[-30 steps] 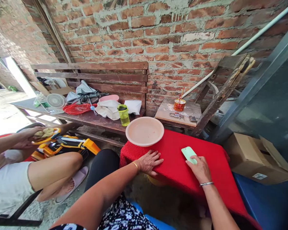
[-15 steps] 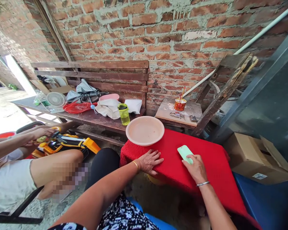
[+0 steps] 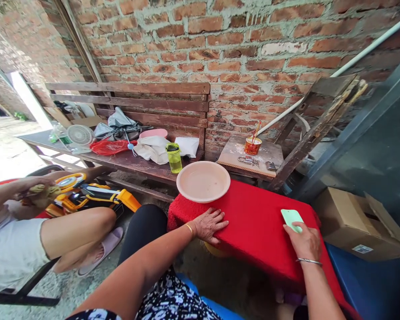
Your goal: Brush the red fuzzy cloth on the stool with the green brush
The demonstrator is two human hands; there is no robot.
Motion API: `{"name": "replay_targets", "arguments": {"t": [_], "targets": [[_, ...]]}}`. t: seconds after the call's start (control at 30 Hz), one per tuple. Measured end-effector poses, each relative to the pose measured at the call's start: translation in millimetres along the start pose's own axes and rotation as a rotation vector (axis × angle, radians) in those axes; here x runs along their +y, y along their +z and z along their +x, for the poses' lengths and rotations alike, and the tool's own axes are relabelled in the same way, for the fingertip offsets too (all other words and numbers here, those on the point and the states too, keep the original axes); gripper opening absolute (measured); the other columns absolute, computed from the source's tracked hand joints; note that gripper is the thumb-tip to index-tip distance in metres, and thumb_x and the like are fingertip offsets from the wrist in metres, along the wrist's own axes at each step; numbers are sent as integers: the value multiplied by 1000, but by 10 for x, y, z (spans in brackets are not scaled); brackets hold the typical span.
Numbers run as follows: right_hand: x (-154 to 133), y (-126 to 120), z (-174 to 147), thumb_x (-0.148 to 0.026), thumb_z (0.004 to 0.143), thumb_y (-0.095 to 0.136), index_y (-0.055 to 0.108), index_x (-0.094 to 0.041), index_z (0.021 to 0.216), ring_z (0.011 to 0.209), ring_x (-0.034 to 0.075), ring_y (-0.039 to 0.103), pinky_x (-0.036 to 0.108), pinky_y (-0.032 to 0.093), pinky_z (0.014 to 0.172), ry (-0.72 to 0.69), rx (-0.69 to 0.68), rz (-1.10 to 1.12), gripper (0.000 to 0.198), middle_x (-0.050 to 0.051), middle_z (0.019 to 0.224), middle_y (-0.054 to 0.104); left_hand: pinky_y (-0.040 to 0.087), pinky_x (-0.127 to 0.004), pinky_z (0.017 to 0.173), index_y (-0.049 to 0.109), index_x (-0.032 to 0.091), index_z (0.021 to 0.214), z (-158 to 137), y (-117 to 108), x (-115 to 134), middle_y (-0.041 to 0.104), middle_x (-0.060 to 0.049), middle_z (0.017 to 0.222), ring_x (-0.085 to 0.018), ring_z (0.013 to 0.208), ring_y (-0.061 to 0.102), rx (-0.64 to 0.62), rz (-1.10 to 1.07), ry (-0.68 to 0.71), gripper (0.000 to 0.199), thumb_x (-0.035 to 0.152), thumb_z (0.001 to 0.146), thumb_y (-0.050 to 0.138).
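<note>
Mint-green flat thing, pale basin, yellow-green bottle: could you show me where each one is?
Mint-green flat thing (image 3: 290, 217), head view: the uncovered part of its upper face.
Pale basin (image 3: 203, 200), head view: its near rim.
Yellow-green bottle (image 3: 175, 162), head view: the middle of its body.

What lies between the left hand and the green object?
In the head view, a stretch of red cloth lies between the left hand and the green object in the right hand.
</note>
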State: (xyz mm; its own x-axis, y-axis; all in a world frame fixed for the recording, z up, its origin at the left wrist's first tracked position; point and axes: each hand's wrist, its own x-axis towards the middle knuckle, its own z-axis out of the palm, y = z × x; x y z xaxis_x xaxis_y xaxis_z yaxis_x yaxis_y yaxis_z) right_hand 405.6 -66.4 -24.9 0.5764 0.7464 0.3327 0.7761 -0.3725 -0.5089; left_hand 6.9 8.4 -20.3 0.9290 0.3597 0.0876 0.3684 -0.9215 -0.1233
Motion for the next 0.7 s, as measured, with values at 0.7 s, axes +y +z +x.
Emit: {"name": "replay_targets", "arguments": {"t": [0.7], "targets": [[-190,93,-107,-70,70,55,71,-24,90,81,28,53,41,45,72,-70,-80,81,53,5,80,46,33,-56,108,43,16,148,12,-37,6,49,-23,145,-41,133,44,-17,-31,-4,87,71,81,57]]}}
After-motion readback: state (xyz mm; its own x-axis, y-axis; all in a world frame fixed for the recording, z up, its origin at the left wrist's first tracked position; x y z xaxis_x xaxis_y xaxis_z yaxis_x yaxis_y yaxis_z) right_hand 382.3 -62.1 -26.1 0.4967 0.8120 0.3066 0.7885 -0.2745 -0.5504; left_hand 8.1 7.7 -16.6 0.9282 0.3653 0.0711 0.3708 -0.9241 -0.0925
